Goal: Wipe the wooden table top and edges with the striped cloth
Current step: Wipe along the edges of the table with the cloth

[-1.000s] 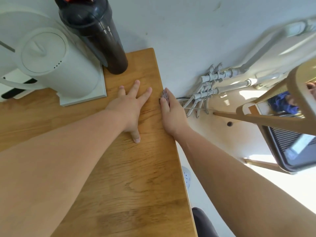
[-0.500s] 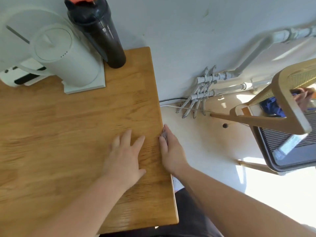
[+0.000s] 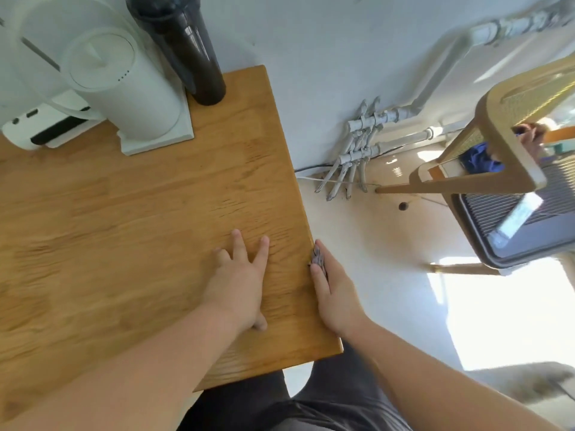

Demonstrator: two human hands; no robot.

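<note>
The wooden table (image 3: 130, 219) fills the left and middle of the head view. My left hand (image 3: 239, 284) lies flat on its top near the right edge, fingers spread, holding nothing. My right hand (image 3: 334, 290) presses against the table's right side edge from outside. A small bunch of the striped cloth (image 3: 318, 258) shows between its fingers and the wood; most of the cloth is hidden under the palm.
A white kettle (image 3: 124, 88) on its base and a black bottle (image 3: 186, 48) stand at the table's far side by the wall. A white device (image 3: 34, 132) lies at the far left. Pipes (image 3: 361, 150) run along the wall, and a wooden chair (image 3: 497, 144) stands to the right.
Both hands have slid along the right edge toward me, away from the wall, with the cloth still pressed to the edge. The table's near right corner has come into view.
</note>
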